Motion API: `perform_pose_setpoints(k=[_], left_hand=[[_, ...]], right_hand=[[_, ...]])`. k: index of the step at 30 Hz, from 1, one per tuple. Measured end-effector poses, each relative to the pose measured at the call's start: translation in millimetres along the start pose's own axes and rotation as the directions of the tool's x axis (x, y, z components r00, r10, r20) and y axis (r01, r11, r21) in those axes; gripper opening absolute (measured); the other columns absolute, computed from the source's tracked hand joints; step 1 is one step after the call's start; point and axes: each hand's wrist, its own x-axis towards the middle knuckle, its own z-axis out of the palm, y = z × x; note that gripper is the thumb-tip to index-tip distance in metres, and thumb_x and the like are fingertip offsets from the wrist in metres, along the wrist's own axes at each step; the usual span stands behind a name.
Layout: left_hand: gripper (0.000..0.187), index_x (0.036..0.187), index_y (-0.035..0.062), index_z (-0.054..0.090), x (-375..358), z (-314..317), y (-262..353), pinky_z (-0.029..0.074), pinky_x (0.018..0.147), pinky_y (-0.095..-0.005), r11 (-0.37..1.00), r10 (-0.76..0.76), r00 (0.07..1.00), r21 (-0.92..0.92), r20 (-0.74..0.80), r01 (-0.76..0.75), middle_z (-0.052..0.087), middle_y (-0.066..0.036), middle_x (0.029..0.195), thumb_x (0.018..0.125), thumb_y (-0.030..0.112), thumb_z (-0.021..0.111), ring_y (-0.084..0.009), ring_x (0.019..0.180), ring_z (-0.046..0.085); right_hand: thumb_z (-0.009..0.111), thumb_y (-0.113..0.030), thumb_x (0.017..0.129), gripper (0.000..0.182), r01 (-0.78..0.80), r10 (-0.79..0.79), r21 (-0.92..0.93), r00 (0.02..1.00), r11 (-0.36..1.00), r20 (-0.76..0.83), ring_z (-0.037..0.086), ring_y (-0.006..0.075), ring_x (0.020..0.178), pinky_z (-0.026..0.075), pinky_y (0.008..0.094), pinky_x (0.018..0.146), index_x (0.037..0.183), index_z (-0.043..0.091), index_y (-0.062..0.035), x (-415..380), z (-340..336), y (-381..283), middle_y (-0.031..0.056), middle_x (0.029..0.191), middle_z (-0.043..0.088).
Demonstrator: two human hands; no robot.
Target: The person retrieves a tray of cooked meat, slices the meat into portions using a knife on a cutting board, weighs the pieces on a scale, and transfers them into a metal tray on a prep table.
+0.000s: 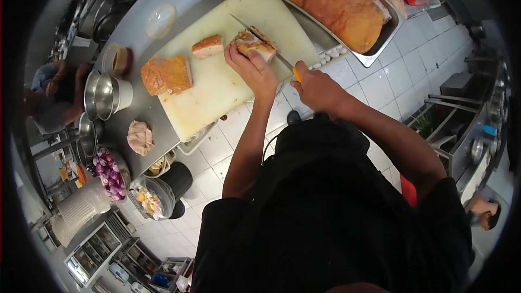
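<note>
My left hand (253, 72) presses with bent fingers on a browned piece of meat (254, 44) on the white cutting board (217, 106). My right hand (317, 89) is closed round the yellow handle of a long knife (285, 64). Its blade lies across the same piece, partly hidden by the meat, with the tip out beyond its far side. To the left on the board rest a small piece of meat with orange-brown skin (207, 47) and larger skin-on pieces (166, 75).
A metal tray (369, 59) holding a big slab of meat stands at the upper right. Metal bowls (100, 95), a bowl of purple onions (111, 173) and pale meat (140, 138) are at the left. People are at the far left (54, 95) and lower right (484, 212).
</note>
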Motion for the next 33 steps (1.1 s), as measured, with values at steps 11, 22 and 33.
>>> perform_pose_setpoints(k=[11,22,33], left_hand=[[0.041,0.124,-0.0104,0.036,-6,0,-3,0.025,0.106,-0.0448,1.000,-0.006,1.000,0.012,0.024,0.006,0.032,-0.029,0.133,0.091,0.014,0.039,-0.0425,0.122,0.034],[0.044,0.126,-0.0074,0.039,9,-7,-4,0.025,0.107,-0.0413,0.999,-0.031,0.999,-0.006,0.016,0.031,0.034,-0.026,0.133,0.089,0.015,0.047,-0.0391,0.124,0.034],[0.051,0.117,0.0068,0.063,140,14,14,0.048,0.088,-0.0343,0.941,-0.086,0.422,0.213,0.902,-0.262,0.064,-0.018,0.106,0.066,0.013,0.068,-0.0301,0.099,0.061]], right_hand=[[0.049,-0.018,0.092,0.028,-0.092,0.093,-0.016,0.990,0.996,0.107,0.062,0.0459,0.074,0.049,0.0509,0.068,0.108,0.038,0.0021,-1,-16,-8,0.0297,0.078,0.061],[0.054,-0.026,0.091,0.039,-0.186,0.199,-0.098,0.970,0.978,0.138,0.060,0.0473,0.084,0.047,0.0512,0.076,0.117,0.042,-0.0001,-90,-21,33,0.0301,0.086,0.062],[0.052,-0.027,0.093,0.031,-0.243,0.240,0.100,0.970,0.965,0.047,0.059,0.0461,0.089,0.046,0.0510,0.079,0.108,0.045,-0.0011,-131,-44,45,0.0293,0.088,0.062]])
